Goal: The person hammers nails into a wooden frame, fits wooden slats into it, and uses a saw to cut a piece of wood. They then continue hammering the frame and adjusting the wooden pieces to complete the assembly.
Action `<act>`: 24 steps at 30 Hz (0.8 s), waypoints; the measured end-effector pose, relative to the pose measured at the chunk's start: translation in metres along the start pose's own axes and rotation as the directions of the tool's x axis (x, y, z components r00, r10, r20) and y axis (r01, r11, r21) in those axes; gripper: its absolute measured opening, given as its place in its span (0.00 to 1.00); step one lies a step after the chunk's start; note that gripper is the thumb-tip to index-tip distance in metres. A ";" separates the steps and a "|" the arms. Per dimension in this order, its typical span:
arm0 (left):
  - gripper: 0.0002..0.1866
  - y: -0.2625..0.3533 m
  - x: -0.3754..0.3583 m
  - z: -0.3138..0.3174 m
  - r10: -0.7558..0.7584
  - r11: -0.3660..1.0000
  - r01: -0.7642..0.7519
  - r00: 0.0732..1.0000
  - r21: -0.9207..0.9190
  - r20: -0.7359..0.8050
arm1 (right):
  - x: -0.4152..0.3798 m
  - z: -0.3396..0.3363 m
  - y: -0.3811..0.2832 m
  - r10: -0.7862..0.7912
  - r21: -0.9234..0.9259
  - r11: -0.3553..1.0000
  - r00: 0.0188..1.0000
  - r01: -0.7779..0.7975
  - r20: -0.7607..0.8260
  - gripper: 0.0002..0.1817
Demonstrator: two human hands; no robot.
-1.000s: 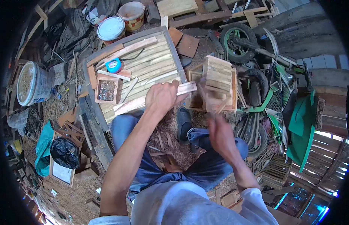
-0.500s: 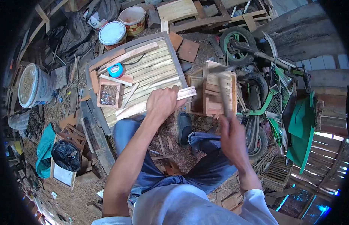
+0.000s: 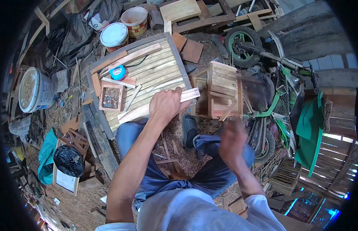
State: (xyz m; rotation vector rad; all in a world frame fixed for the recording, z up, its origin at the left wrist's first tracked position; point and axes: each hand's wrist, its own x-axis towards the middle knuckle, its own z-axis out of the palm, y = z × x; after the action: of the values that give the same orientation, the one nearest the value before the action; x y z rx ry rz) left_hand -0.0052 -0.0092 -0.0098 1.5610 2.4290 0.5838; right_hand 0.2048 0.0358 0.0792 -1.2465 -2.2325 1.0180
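Observation:
My left hand (image 3: 165, 104) is closed around a pale wooden strip (image 3: 192, 93), pressing it down along the near edge of a slatted wooden panel (image 3: 157, 71). My right hand (image 3: 232, 142), smeared by motion, is closed around the handle of a hammer over my right leg; the hammer itself is only a faint blur. In front of that hand stands a small wooden box (image 3: 224, 88) with a slatted top. On the panel lie a partitioned wooden tray (image 3: 111, 96) of small hardware, a blue round container (image 3: 117, 72) and loose wood strips (image 3: 142, 53).
A green motorbike (image 3: 277, 96) leans at the right beside a green sheet (image 3: 307, 134). Buckets, one with a white lid (image 3: 114, 34), stand behind the panel. Another white bucket (image 3: 35, 89) is at the left. Wood offcuts and shavings cover the floor around my legs.
My right hand has shifted slightly left and toward me, and the hammer has swung into a blur. My left hand and the wooden strip stay put.

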 end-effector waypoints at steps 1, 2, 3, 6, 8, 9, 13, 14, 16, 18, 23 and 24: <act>0.25 0.000 -0.002 -0.002 -0.002 1.000 0.002 1.000 -0.001 0.008 | 0.002 0.012 0.026 -0.020 -0.173 0.984 0.993 0.040 0.115 0.13; 0.25 0.001 -0.005 -0.003 -0.001 1.000 0.001 1.000 -0.001 0.015 | 0.004 0.017 0.038 -0.019 -0.336 0.937 0.974 0.096 0.226 0.13; 0.24 0.001 -0.002 -0.005 0.004 1.000 -0.004 1.000 -0.002 0.017 | 0.010 0.006 0.029 0.079 -0.377 0.926 0.956 0.035 0.283 0.14; 0.24 0.001 -0.002 -0.007 0.011 1.000 -0.011 0.999 0.009 0.030 | 0.015 -0.014 -0.023 0.112 -0.254 0.966 0.973 -0.058 0.203 0.12; 0.24 0.003 -0.001 -0.006 -0.011 1.000 0.010 0.999 0.008 0.049 | 0.009 -0.018 -0.032 0.075 -0.021 0.997 0.997 -0.075 0.014 0.12; 0.24 0.003 -0.001 -0.006 -0.014 1.000 0.014 0.999 0.010 0.050 | 0.003 -0.016 -0.027 0.065 0.098 0.993 0.996 -0.058 -0.062 0.12; 0.24 0.001 -0.002 -0.007 -0.004 1.000 0.004 1.000 -0.002 0.029 | 0.005 0.011 0.014 -0.036 -0.218 0.972 0.974 0.086 0.223 0.10; 0.24 0.000 -0.001 -0.006 0.011 1.000 -0.011 1.000 -0.007 0.018 | 0.007 0.011 0.014 0.070 -0.226 0.974 0.952 -0.001 0.298 0.10; 0.26 -0.002 -0.003 -0.002 0.018 1.000 -0.018 1.000 -0.024 0.000 | 0.019 -0.010 -0.026 0.109 -0.221 0.974 0.962 -0.052 0.252 0.10; 0.26 -0.001 -0.001 -0.003 0.000 1.000 0.001 1.000 -0.026 0.026 | 0.017 -0.024 -0.046 0.106 -0.115 0.989 0.985 -0.091 0.136 0.10; 0.26 -0.001 -0.003 -0.004 -0.020 1.000 0.020 0.999 -0.017 0.033 | 0.001 0.011 0.021 -0.027 -0.158 0.987 0.995 0.041 0.094 0.11; 0.27 -0.002 -0.004 -0.004 -0.007 1.000 0.007 1.000 -0.010 0.021 | 0.005 0.018 0.019 -0.059 -0.286 0.951 0.976 0.118 0.209 0.10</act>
State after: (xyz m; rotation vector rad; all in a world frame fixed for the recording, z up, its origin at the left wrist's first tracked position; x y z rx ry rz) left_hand -0.0067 -0.0145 -0.0071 1.5460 2.4115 0.5752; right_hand 0.2017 0.0395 0.0526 -1.1912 -2.6496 0.8256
